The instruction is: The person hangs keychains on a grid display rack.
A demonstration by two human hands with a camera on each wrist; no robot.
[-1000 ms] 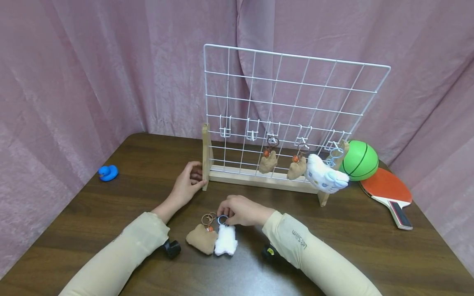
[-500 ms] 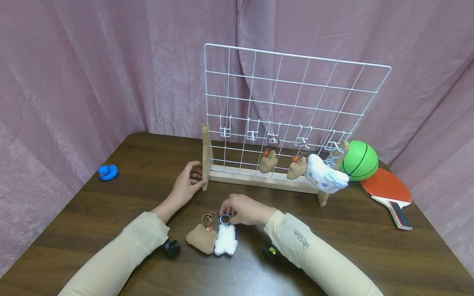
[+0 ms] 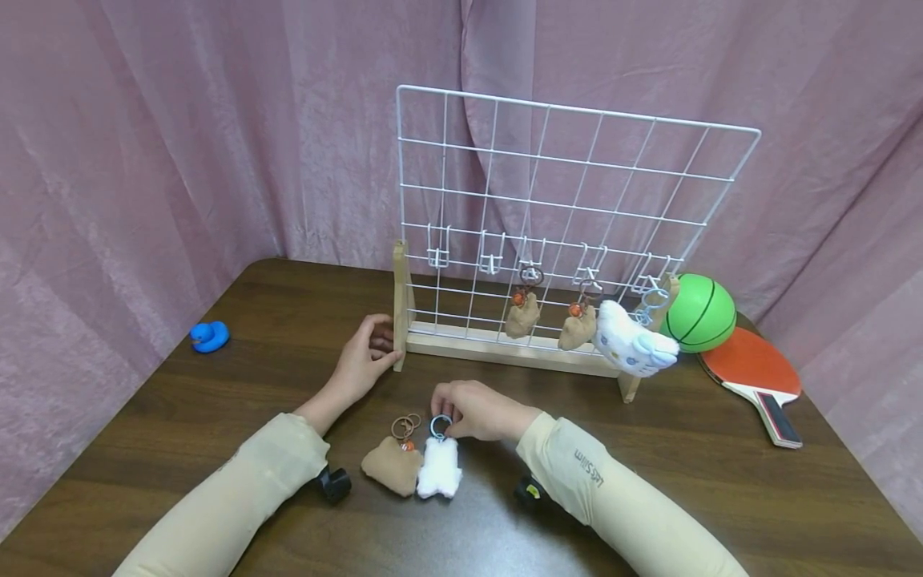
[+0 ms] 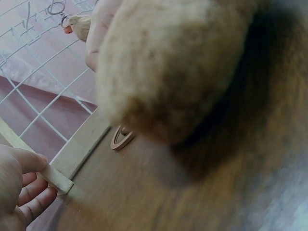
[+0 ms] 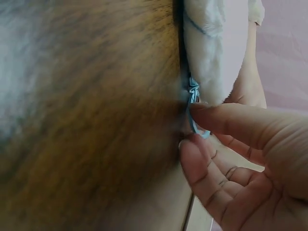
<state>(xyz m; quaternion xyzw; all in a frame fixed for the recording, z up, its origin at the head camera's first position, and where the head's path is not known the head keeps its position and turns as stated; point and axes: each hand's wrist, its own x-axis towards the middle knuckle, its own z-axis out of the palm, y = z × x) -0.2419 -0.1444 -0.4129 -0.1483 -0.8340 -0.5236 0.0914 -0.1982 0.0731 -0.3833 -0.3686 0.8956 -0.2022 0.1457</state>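
My left hand grips the wooden end post of a white wire grid rack; in the left wrist view its thumb and fingers lie on either side of the wood. My right hand pinches the pale blue ring of a white plush keychain that lies on the table. A brown plush keychain with an orange bead and a bronze ring lies beside it, filling much of the left wrist view. Two brown plush keychains and a white one hang from the rack's hooks.
Several white hooks line the grid, including two at the left with nothing hung. A green ball and a red table tennis paddle are at the right. A blue rubber duck sits at the far left.
My right hand has shifted slightly to the right, and the blue ring has moved with it. The white plush body and my left hand have stayed in place.
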